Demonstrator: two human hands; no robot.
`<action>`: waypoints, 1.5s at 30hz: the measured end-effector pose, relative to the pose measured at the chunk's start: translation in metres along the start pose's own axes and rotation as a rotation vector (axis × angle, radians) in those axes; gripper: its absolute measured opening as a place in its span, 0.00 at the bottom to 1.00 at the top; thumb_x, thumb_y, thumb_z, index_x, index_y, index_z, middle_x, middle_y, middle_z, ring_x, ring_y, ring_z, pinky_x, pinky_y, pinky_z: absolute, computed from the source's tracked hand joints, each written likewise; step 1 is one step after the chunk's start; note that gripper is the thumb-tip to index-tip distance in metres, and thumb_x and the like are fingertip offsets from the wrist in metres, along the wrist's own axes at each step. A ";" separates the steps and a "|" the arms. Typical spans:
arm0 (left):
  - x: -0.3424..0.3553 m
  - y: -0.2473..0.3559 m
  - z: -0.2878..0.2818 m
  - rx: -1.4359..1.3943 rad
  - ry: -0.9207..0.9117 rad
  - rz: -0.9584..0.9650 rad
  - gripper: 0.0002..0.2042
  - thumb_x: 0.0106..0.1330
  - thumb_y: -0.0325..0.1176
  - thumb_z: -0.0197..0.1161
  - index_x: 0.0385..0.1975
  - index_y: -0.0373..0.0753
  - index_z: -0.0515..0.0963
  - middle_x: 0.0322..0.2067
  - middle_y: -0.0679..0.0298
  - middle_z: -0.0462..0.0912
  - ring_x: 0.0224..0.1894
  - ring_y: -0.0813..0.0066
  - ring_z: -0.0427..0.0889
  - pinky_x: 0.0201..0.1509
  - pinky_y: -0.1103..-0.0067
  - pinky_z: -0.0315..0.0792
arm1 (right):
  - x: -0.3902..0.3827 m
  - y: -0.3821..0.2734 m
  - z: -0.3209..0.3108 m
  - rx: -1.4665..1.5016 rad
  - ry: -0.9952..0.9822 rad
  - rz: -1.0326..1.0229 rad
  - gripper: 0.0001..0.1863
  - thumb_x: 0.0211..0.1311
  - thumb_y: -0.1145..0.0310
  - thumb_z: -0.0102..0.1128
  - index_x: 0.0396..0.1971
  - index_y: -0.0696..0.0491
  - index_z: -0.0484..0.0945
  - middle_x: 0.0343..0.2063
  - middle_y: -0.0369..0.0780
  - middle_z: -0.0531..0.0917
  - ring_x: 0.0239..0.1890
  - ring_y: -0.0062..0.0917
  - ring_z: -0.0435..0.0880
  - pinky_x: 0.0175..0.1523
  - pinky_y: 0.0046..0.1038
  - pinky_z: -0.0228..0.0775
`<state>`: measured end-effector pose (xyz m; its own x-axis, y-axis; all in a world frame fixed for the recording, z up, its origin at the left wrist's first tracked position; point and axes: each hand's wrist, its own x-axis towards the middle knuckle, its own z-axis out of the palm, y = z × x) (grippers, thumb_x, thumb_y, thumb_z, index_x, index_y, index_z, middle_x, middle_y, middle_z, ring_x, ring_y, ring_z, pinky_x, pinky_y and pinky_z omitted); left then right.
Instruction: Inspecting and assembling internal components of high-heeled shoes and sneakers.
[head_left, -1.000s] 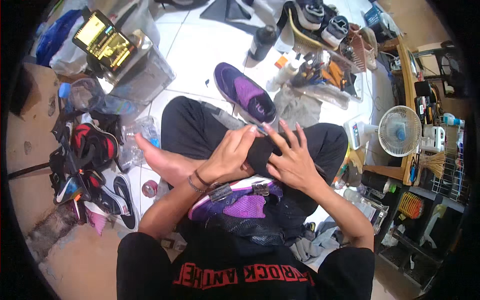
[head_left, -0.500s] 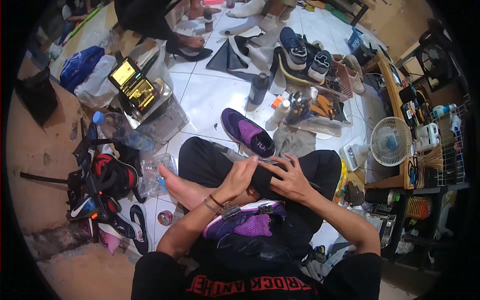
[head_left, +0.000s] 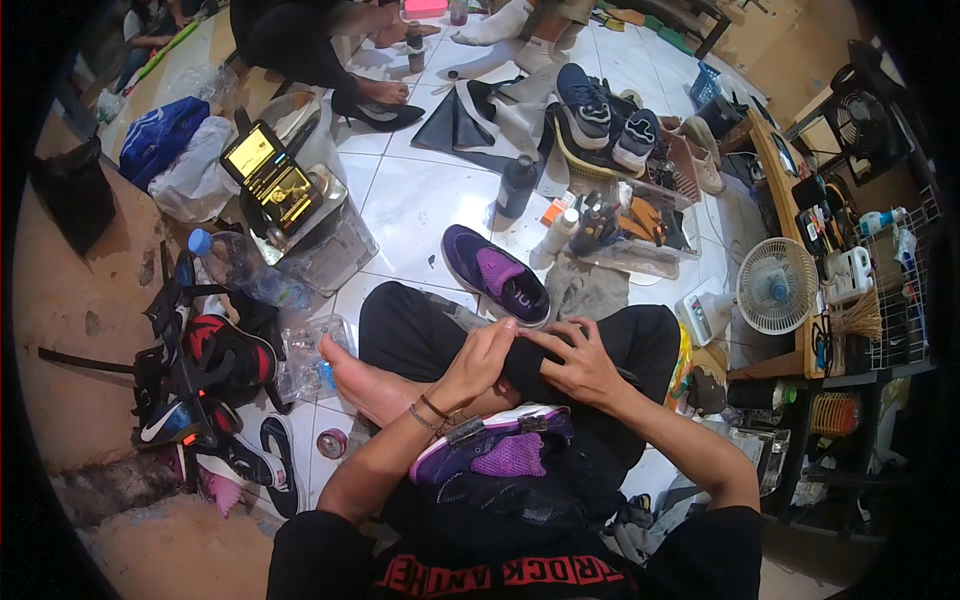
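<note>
My left hand (head_left: 478,362) and my right hand (head_left: 578,364) meet fingertip to fingertip above my crossed legs. The left fingers are pressed together; on the right, thumb and forefinger pinch while other fingers fan out. Whatever lies between the tips is too small to make out. Below my wrists, a purple shoe (head_left: 508,455) rests on its side in my lap, with dark clip-like pieces (head_left: 465,431) along its sole edge. Its matching purple shoe (head_left: 497,268) stands on the tiles just beyond my hands, beside a grey cloth (head_left: 590,287).
A white bottle (head_left: 556,232), a dark bottle (head_left: 516,186) and a clear tool bin (head_left: 640,240) stand ahead. Left are a propped phone (head_left: 270,175), a plastic bottle (head_left: 245,265) and piled shoes (head_left: 230,345). A small fan (head_left: 777,284) is at right. Another person's foot (head_left: 380,92) is at the far side.
My hands keep nearly the same pose, fingertips together. The view has shifted very slightly; the shoes have stayed in place.
</note>
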<state>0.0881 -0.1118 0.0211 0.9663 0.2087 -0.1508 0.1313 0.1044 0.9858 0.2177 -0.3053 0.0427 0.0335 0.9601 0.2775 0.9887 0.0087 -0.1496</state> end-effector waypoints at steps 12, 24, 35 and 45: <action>0.005 0.001 -0.001 0.118 0.046 0.225 0.22 0.84 0.42 0.41 0.39 0.29 0.76 0.25 0.61 0.80 0.27 0.77 0.81 0.28 0.77 0.75 | 0.001 0.002 0.003 -0.049 -0.008 0.031 0.04 0.53 0.64 0.63 0.25 0.47 0.79 0.70 0.36 0.73 0.58 0.37 0.77 0.62 0.54 0.62; 0.009 -0.005 0.002 0.082 0.035 0.196 0.21 0.83 0.42 0.44 0.39 0.29 0.77 0.21 0.59 0.80 0.17 0.74 0.81 0.18 0.77 0.73 | 0.000 0.005 0.010 0.016 0.186 -0.036 0.10 0.46 0.64 0.69 0.22 0.49 0.74 0.63 0.34 0.81 0.51 0.34 0.80 0.61 0.53 0.66; 0.006 0.001 0.002 -0.008 0.009 0.122 0.21 0.83 0.41 0.43 0.40 0.30 0.77 0.20 0.61 0.80 0.15 0.76 0.79 0.17 0.79 0.72 | 0.002 0.003 0.011 -0.005 0.145 -0.008 0.09 0.49 0.62 0.65 0.21 0.49 0.75 0.66 0.34 0.78 0.52 0.34 0.79 0.62 0.53 0.65; 0.006 0.007 -0.004 0.107 0.062 0.154 0.20 0.82 0.40 0.44 0.35 0.29 0.75 0.21 0.55 0.77 0.21 0.71 0.76 0.25 0.73 0.70 | 0.011 0.003 0.018 0.069 0.288 -0.038 0.10 0.49 0.65 0.66 0.19 0.51 0.73 0.58 0.36 0.85 0.45 0.30 0.84 0.60 0.51 0.68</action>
<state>0.0936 -0.1063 0.0271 0.9617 0.2740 0.0012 0.0091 -0.0362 0.9993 0.2184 -0.2894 0.0279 0.0462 0.8402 0.5404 0.9781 0.0718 -0.1954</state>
